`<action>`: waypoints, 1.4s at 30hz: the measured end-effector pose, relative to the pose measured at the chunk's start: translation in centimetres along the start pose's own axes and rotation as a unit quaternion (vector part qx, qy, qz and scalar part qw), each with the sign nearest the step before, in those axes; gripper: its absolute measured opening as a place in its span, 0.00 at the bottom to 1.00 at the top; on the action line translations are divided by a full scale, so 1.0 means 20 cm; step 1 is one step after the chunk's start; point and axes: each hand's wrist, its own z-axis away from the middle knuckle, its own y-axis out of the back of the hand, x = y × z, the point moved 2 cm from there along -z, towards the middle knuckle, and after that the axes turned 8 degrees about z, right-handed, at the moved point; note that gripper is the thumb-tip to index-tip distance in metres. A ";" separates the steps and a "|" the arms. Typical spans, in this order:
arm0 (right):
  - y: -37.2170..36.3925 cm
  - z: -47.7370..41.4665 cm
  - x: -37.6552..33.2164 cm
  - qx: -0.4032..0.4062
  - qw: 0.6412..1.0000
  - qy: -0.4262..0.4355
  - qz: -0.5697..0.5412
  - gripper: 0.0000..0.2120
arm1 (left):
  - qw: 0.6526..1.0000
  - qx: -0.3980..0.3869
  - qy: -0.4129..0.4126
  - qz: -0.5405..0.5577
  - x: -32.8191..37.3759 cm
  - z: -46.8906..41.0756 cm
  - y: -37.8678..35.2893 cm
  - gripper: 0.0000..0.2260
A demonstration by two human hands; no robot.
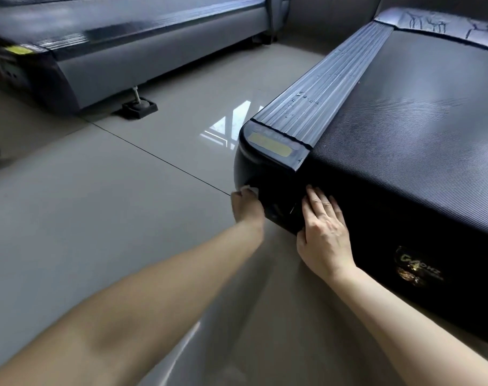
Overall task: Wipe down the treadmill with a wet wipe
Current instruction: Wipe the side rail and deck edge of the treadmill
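At the far left a second treadmill (126, 51) runs along the top of the view, its grey side panel ending near a black foot pad (139, 106) that stands on the tiled floor (98, 204). Between that machine and the nearer one lies a broad strip of glossy floor, crossed by a dark grout line that runs diagonally down to the nearer machine's corner. The left hand (248, 205) reaches in low from the lower left on a long, nearly straight forearm, its fingers curled round a small white wet wipe (250, 189) that it presses against the rounded rear corner of the treadmill (404, 140), just where the black end cap curves down toward the floor. A yellow label (276, 144) sits on top of that end cap, and a ribbed side rail (329, 87) leads away from it along the left edge of the textured black belt. To the right of the corner, the right hand (325, 232) lies flat on the rear face of the deck, fingers straight and spread slightly, pointing upward, with the thumb tucked at the lower edge of the end cap; it grips nothing. The two hands are near each other, with the corner between them. Farther right on the same rear face is a gold logo (418, 270), partly blurred.
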 end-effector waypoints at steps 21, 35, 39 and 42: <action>0.02 -0.02 -0.01 -0.010 1.000 -0.010 0.000 0.35 | 0.973 -0.097 -0.165 -0.127 -0.12 0.26 -0.07 0.08; 0.03 -0.04 0.00 0.005 0.999 -0.026 -0.028 0.29 | 0.913 -0.092 -0.351 -0.184 0.13 0.05 -0.02 0.11; 0.07 -0.08 -0.03 0.038 0.993 -0.069 -0.093 0.31 | 0.856 -0.158 -0.444 -0.214 0.01 0.22 -0.05 0.08; 0.11 -0.09 -0.03 0.048 0.988 -0.081 -0.125 0.32 | 0.849 -0.146 -0.461 -0.215 0.12 0.15 -0.02 0.05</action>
